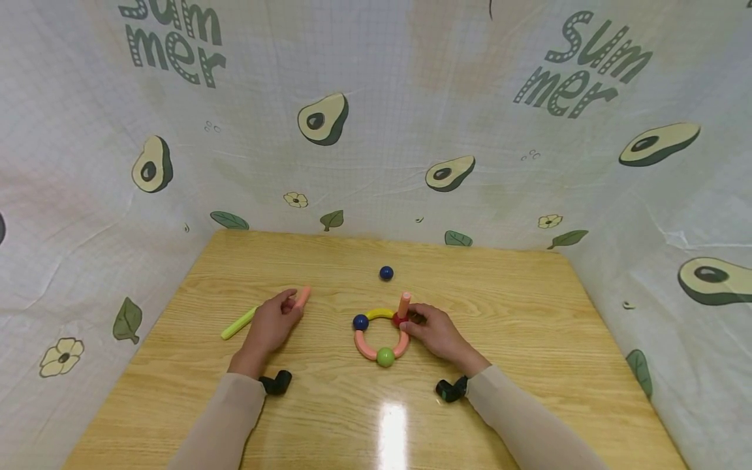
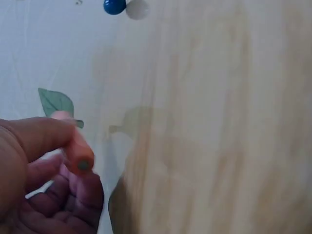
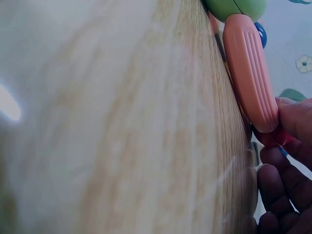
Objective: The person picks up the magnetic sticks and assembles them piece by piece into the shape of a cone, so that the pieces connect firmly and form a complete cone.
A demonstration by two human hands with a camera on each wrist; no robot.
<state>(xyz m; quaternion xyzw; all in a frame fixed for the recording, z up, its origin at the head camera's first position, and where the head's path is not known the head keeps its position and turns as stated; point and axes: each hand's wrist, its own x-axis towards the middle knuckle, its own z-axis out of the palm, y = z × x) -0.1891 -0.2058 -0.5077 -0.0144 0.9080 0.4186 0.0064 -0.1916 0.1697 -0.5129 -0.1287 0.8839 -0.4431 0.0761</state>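
Note:
My left hand (image 1: pixel 271 324) pinches a short salmon-pink stick (image 1: pixel 303 297) between thumb and fingers; its round end with a dark centre faces the left wrist view. On the right, my right hand (image 1: pixel 439 334) holds a red ball (image 1: pixel 400 320) with thumb and fingertips. From that ball a salmon-pink stick (image 1: pixel 404 305) stands upright. The red ball belongs to a flat ring on the table, joined by a yellow curved piece (image 1: pixel 380 313), a dark blue ball (image 1: pixel 361 322), a green ball (image 1: pixel 385 356) and two pink curved pieces (image 3: pixel 248 73).
A loose dark blue ball (image 1: pixel 386 273) lies behind the ring. Left of my left hand is a yellow-green stick (image 1: pixel 237 324), partly hidden by that hand. A printed white cloth (image 1: pixel 376 163) rises at the back and sides of the wooden table (image 1: pixel 329 418).

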